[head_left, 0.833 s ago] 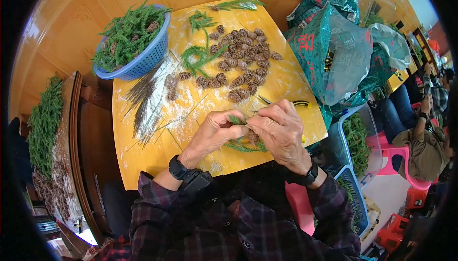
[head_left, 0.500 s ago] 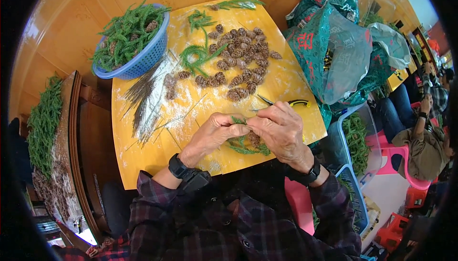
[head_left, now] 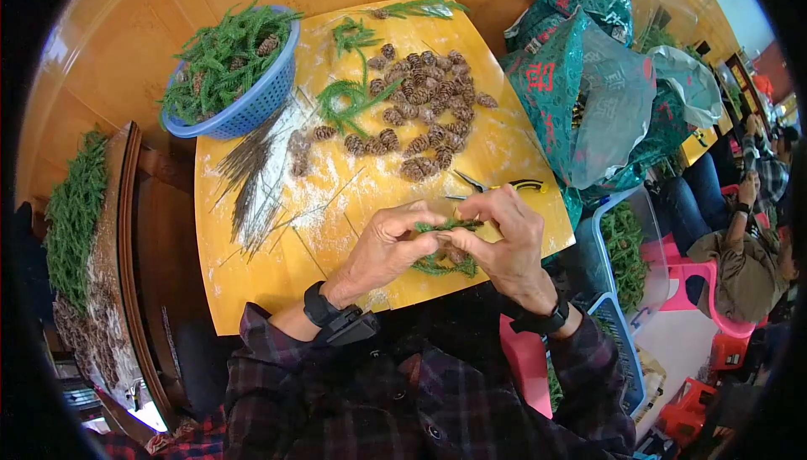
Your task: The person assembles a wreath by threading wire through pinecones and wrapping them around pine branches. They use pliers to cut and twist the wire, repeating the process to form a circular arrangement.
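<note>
Near the table's front edge, both my hands pinch a green artificial pine sprig (head_left: 445, 267) bent into a loop. My left hand (head_left: 391, 245) grips its left side between thumb and fingers. From the right, my right hand (head_left: 508, 241) closes thumb and forefinger on the upper strand. A brown pine cone (head_left: 455, 254) shows inside the loop, partly hidden by my fingers. Just beyond my right hand lie pliers with yellow and black handles (head_left: 528, 185). A pile of pine cones (head_left: 429, 90) and a curled green sprig (head_left: 340, 103) rest farther up the table.
Dark thin stems (head_left: 256, 174) lie over white powder on the yellow table (head_left: 231, 292). A blue basket (head_left: 244, 115) of greenery stands at the far left. Green plastic bags (head_left: 546, 98) crowd the right side, above a clear bin (head_left: 605, 241) of sprigs. A seated person (head_left: 740, 250) is farther right.
My hands have shifted slightly apart and the right one has turned, with its fingers lifted higher. More of the upper green strand shows between them.
</note>
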A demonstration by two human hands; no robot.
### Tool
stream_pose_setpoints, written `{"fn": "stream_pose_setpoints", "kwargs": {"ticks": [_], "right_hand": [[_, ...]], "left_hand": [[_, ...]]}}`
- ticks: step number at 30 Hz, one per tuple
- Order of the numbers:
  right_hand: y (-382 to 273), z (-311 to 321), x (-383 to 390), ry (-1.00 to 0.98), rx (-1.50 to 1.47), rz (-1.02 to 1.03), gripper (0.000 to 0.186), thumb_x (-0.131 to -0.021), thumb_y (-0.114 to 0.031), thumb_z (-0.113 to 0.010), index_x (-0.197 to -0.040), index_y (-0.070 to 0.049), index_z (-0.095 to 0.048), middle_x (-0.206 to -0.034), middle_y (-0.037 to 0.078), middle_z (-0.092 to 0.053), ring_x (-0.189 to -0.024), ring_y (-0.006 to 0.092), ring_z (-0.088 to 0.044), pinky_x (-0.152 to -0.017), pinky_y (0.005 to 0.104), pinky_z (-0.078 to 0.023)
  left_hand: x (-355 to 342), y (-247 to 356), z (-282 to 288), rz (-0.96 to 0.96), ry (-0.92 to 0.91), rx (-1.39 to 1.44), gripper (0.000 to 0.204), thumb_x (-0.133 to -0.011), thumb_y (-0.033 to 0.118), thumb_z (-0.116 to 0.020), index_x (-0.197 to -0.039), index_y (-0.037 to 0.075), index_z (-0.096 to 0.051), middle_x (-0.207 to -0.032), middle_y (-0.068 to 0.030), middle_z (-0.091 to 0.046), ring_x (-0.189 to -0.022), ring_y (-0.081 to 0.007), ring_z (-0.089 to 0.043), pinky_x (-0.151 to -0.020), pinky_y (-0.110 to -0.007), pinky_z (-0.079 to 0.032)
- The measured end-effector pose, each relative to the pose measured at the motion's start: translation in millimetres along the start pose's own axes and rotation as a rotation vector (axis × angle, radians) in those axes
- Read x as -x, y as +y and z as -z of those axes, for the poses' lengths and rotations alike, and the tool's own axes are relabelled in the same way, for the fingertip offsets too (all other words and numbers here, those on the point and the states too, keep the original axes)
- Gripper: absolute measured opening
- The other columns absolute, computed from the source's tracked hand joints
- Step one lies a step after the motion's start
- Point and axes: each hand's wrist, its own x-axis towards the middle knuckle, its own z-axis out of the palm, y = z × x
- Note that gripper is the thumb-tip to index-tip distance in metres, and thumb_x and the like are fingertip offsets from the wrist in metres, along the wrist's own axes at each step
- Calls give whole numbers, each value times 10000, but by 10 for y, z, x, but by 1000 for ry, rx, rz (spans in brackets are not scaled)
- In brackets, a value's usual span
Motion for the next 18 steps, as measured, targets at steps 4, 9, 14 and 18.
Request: {"fn": "stream_pose_setpoints", "kwargs": {"ticks": [4,9,14,18], "right_hand": [[48,45,-46,-152,-57,-29,184,-673,-133,-772,-755,-51,-628,-751,63,-605,-702,243,-556,-625,350,-436],[86,94,-116,-270,-133,-56,178,-693,-95,-771,-784,-29,-633,-705,60,-580,-660,197,-542,-583,301,-418],[62,113,-169,-298,-106,-12,141,-734,-90,-742,-796,-20,-637,-695,64,-574,-629,184,-524,-566,299,-402],[24,105,-188,-314,-121,-82,101,-752,-60,-710,-798,-14,-634,-690,76,-575,-615,188,-525,-564,304,-410]], "left_hand": [[-8,69,12,-129,-35,-180,182,-809,74,-588,-959,-24,-617,-739,-60,-505,-662,-140,-513,-600,-273,-408],[-27,97,44,-150,-116,-276,176,-814,85,-601,-955,-20,-613,-732,-73,-513,-669,-174,-525,-602,-276,-412],[-40,62,42,-138,-130,-263,170,-839,109,-610,-963,-7,-617,-719,-65,-544,-665,-134,-530,-596,-280,-415],[-23,128,47,84,-86,-85,168,-863,131,-604,-962,-4,-616,-726,-34,-584,-669,-81,-528,-594,-264,-427]]}}
